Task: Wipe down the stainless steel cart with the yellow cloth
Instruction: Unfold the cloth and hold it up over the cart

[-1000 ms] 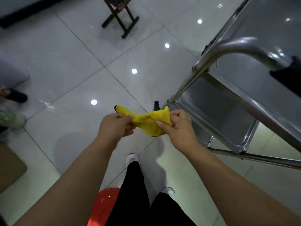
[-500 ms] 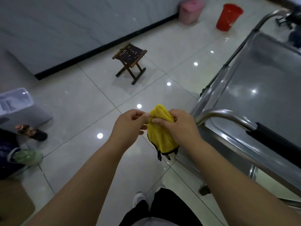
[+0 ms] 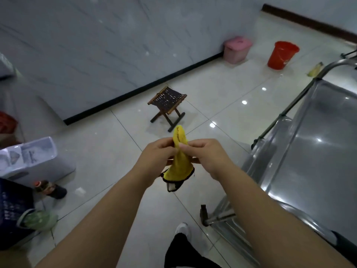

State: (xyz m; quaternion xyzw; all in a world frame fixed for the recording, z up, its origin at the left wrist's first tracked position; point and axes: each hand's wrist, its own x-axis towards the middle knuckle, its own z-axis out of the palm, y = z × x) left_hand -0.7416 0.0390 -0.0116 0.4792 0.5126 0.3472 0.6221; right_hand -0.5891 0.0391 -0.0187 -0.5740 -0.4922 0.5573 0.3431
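Yellow cloth (image 3: 180,163) is bunched up between both hands out in front of the person, hanging in mid-air over the tiled floor and not touching the cart at all yet. Left hand (image 3: 154,159) has its fingers curled and pinching one side of it, right hand (image 3: 210,157) pinches the other side with thumb and fingers, and the black-edged bottom end dangles loose below. Looks to me like they're refolding or straightening it into a pad before wiping, which makes sense since a wadded cloth won't lie flat on metal. Stainless steel cart (image 3: 316,151) is just off to the right, its shiny top tray near the right forearm, so it's an easy reach once the cloth is sorted. No wiping underway as far as I can judge. On the left there's a clear plastic bin (image 3: 29,157) on the floor. Further out sits a small folding stool (image 3: 168,107) by itself, and way back against the wall a pink tub (image 3: 237,49) and a red bucket (image 3: 282,55), probably the water for rinsing, though I can't see inside them.
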